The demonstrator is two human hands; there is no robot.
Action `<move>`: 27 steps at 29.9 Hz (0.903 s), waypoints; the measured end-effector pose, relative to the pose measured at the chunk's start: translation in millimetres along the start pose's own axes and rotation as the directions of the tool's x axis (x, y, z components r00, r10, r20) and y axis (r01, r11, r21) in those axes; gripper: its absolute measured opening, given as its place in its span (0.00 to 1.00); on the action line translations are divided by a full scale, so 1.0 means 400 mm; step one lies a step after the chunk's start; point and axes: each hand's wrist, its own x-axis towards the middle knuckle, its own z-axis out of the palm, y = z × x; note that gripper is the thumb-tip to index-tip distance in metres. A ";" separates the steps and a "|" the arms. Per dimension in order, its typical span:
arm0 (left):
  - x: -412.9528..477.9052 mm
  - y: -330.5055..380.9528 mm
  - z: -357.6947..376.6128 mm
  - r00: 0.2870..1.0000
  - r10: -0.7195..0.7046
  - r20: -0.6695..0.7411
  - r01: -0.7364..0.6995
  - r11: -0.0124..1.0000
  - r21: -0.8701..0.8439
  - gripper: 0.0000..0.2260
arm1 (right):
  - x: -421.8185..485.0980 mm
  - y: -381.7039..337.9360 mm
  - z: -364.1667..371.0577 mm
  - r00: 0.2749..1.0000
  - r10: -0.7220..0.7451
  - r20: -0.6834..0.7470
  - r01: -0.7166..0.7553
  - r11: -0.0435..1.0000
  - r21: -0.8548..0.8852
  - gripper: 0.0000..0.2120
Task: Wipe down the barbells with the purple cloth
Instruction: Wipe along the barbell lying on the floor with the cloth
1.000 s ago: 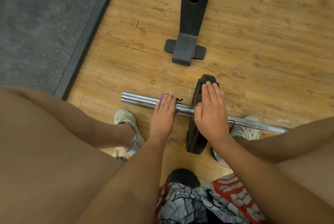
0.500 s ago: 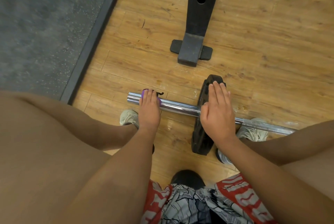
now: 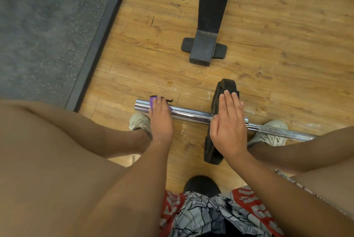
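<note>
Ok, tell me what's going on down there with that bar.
A person crouches over a chrome barbell lying on the wood floor. The left hand holds a purple cloth against the bar near its free end, fingers curled over it. The right hand rests flat on the black weight plate.

The left hand [image 3: 161, 120] holds purple cloth [image 3: 152, 101] over barbell [image 3: 191, 114]; right hand [image 3: 228, 123] flat on plate [image 3: 212, 152].
</note>
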 end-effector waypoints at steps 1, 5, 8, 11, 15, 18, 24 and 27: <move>-0.011 0.009 0.006 0.999 0.045 0.015 -0.044 0.999 -0.010 0.22 | 0.003 0.001 -0.002 1.000 0.004 0.005 -0.004 1.000 -0.002 0.28; 0.060 -0.063 -0.051 1.000 -0.023 0.000 0.023 0.998 0.062 0.23 | 0.013 0.009 -0.005 1.000 0.000 0.007 0.000 1.000 0.014 0.28; 0.111 -0.139 -0.102 0.948 -0.318 0.024 0.319 0.947 -0.042 0.16 | 0.014 0.009 -0.008 1.000 0.005 0.008 -0.005 1.000 0.022 0.28; 0.117 -0.135 -0.093 0.935 -0.354 -0.001 0.349 0.923 -0.164 0.13 | 0.024 0.009 -0.006 1.000 0.013 -0.006 -0.012 0.999 0.043 0.27; 0.095 -0.082 -0.045 0.972 -0.200 -0.119 0.184 0.974 -0.130 0.21 | 0.052 0.010 -0.004 1.000 0.026 0.000 -0.026 0.998 0.064 0.28; 0.092 -0.034 -0.037 0.997 -0.021 -0.073 0.014 0.995 -0.101 0.25 | 0.083 0.017 -0.007 0.999 0.036 0.020 -0.037 0.998 0.053 0.29; 0.050 0.118 0.015 0.910 0.410 0.055 -0.404 0.909 -0.101 0.27 | 0.167 0.033 -0.013 0.995 0.084 0.055 -0.090 0.988 0.124 0.33; 0.036 0.156 0.018 0.914 0.401 0.067 -0.395 0.914 -0.087 0.26 | 0.208 0.051 -0.019 0.991 0.102 0.092 -0.117 0.978 0.171 0.30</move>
